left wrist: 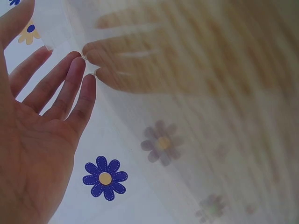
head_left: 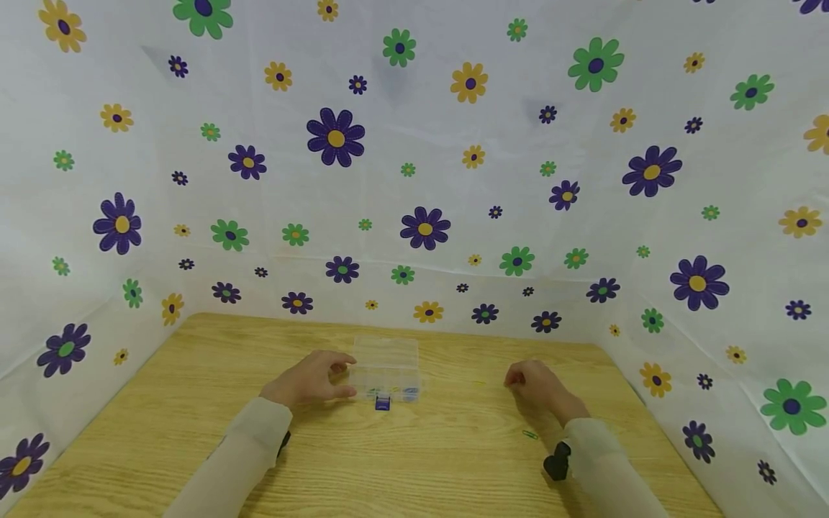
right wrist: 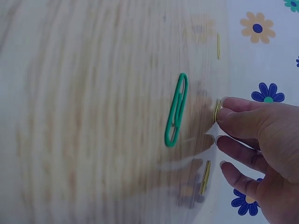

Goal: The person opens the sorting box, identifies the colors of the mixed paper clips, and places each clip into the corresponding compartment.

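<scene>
My right hand (head_left: 536, 383) pinches a yellow paper clip (right wrist: 216, 112) between thumb and index finger, low over the table. Nearer to me lies a green paper clip (head_left: 529, 434), large in the right wrist view. Two more yellow clips flank the hand there, one farther off (right wrist: 218, 45) and one close to its lower fingers (right wrist: 205, 177). My left hand (head_left: 317, 378), fingers loosely extended, rests at the left side of a clear plastic box (head_left: 386, 354). The box's lid is raised, and its compartments hold small green, yellow and blue pieces. A blue latch (head_left: 383, 404) is at its front.
The wooden table (head_left: 388, 460) is bounded at the back and both sides by a white cloth (head_left: 453, 129) with printed flowers. Each wrist carries a black strapped device, the right one (head_left: 558, 461) showing clearly.
</scene>
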Demonstrator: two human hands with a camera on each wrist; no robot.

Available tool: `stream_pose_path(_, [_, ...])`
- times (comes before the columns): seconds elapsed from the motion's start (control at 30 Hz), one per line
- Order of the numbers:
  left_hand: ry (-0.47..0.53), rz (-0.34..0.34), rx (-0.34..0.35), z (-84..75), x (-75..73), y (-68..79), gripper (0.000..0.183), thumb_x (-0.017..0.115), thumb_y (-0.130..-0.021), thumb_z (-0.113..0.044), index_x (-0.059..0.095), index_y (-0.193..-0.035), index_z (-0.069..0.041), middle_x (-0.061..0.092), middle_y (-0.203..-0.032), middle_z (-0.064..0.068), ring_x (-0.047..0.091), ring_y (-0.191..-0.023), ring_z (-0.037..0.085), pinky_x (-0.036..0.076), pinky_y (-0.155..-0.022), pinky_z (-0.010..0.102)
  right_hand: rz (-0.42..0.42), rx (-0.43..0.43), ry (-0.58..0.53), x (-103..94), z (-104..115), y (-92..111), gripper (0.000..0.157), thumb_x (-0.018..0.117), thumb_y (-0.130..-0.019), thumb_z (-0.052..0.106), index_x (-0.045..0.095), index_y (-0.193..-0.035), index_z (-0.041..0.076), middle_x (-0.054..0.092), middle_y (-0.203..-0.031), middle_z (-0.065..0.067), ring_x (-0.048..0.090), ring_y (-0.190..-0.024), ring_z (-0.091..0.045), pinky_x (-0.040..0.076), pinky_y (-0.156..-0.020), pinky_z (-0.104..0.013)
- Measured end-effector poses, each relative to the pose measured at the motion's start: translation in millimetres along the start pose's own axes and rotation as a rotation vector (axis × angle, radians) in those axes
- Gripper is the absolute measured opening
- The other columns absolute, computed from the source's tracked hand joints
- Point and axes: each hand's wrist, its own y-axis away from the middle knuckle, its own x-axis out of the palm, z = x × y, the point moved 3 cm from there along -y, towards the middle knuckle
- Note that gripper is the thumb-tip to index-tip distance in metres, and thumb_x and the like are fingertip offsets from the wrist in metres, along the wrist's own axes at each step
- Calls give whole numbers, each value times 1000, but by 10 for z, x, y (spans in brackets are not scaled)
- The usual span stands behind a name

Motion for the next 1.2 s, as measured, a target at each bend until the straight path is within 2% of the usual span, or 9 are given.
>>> stream_pose_path(0.3, [5, 6, -2, 5, 8, -10, 69, 80, -88, -46, 63, -138, -2, 69, -133, 17, 66, -117, 33, 53, -106, 54, -5, -18, -2, 21, 11, -14, 10, 73, -90, -2, 76, -88, 8, 71, -82, 0, 56, -72, -7, 51, -65, -24])
stream_pose_path(0.5, [4, -2, 5, 10, 1, -2, 70, 80, -88, -47, 63, -138, -2, 69, -132, 16, 66, -117, 32, 53, -105, 54, 0, 72, 27, 23, 22, -18, 4, 72, -94, 7, 72, -97, 5, 70, -86, -3, 59, -78, -12, 54, -71, -31])
stream_pose_path(0.73, [-2, -2, 1, 9, -2, -1, 69, 79, -88, -47, 63, -138, -2, 69, -131, 16, 66, -116, 31, 53, -105, 54, 19, 141, 49, 27, 30, -18, 4, 73, -93, 7, 75, -91, 4, 72, -89, -6, 62, -80, -17, 59, -78, -40])
stream_pose_path(1.2, [9, -11, 7, 1, -5, 2, 70, 80, -87, -47, 63, -137, -1, 69, -131, 16, 66, -116, 31, 52, -106, 54, 47, 142, 12, 29, 55, -35, 8, 72, -94, 4, 72, -86, 6, 69, -84, -3, 59, -76, -13, 55, -72, -34])
